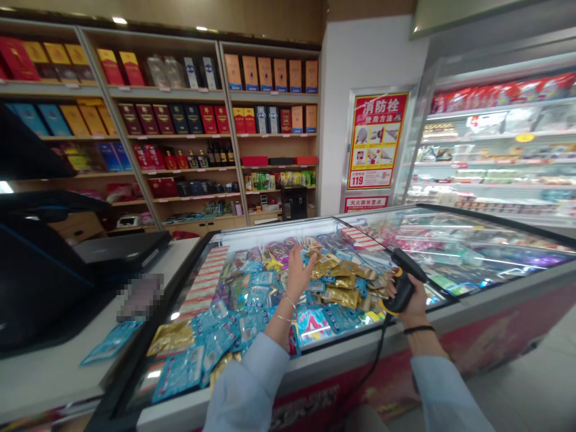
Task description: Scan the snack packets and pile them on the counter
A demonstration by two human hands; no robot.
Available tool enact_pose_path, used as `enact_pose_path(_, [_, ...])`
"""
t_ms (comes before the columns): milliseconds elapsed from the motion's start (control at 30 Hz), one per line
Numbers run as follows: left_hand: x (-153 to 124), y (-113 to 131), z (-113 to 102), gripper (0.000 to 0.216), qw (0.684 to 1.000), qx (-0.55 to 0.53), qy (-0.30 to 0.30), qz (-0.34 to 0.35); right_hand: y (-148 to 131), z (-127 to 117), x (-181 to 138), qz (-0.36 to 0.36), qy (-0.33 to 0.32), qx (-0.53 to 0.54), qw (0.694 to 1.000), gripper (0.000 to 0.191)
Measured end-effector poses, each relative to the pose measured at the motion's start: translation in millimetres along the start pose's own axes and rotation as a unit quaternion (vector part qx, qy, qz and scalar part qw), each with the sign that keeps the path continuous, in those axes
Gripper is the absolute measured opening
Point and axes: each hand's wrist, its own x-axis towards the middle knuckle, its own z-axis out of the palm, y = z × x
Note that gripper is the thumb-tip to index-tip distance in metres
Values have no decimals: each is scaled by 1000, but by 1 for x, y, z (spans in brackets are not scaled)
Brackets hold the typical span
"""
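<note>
My right hand [414,301] is wrapped round a black handheld barcode scanner [402,294] with yellow-orange trim, its cable hanging down the freezer front. My left hand [300,273] hovers over or touches the left edge of a pile of gold snack packets [339,295]; its thumb stands apart from the fingers and I see nothing gripped. The pile lies on the glass lid of a chest freezer [375,336]. Blue snack packets [220,342] are spread on the lid at the near left, with a gold packet [171,338] beside them.
To the left, a counter [58,375] carries a black checkout machine [36,270] and one blue packet [112,342]. Shelves of boxed goods [175,120] line the back wall. A lit refrigerated display [499,144] stands at the right. A black handle [409,265] rises from the freezer lid.
</note>
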Motion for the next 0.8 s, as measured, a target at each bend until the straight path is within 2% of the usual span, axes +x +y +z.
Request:
enact_pose_path(67, [14,10,-28,47,999,-13,37,12,-1,22,-1,4,-26,-11,1000,26])
enact_pose_path(133, [25,14,-66,44,997,-16,76,16,3,49,-1,15,-60,-22,998,26])
enact_pose_path(267, [28,-2,-164,33,991,-11,136,-15,29,111,-3,48,-144,-25,988,24])
enact_pose_path(333, [16,-19,-216,28,990,-10,123,-66,51,140,-5,78,-188,-17,979,22])
enact_pose_path(400, [-1,-38,-265,30,990,-18,76,-116,78,167,-7,116,-223,-14,968,21])
enact_pose_path(500, [-29,-63,-318,38,983,-7,3,-185,120,203,-11,172,-245,-36,953,23])
enact_pose_path(567, [-45,-79,-335,42,970,5,-30,-241,147,223,-15,205,-242,-61,946,25])
enact_pose_path(667, [-66,-99,-337,45,960,28,-31,-276,180,239,-24,235,-228,-95,940,27])
enact_pose_path(700, [-71,-105,-333,45,964,43,-28,-261,189,242,-27,240,-229,-106,938,28])
enact_pose_path(767, [-77,-117,-322,44,978,90,-26,-185,204,241,-33,238,-244,-124,932,29])
enact_pose_path(800, [-77,-122,-318,45,980,113,-48,-158,210,240,-34,249,-261,-138,922,29])
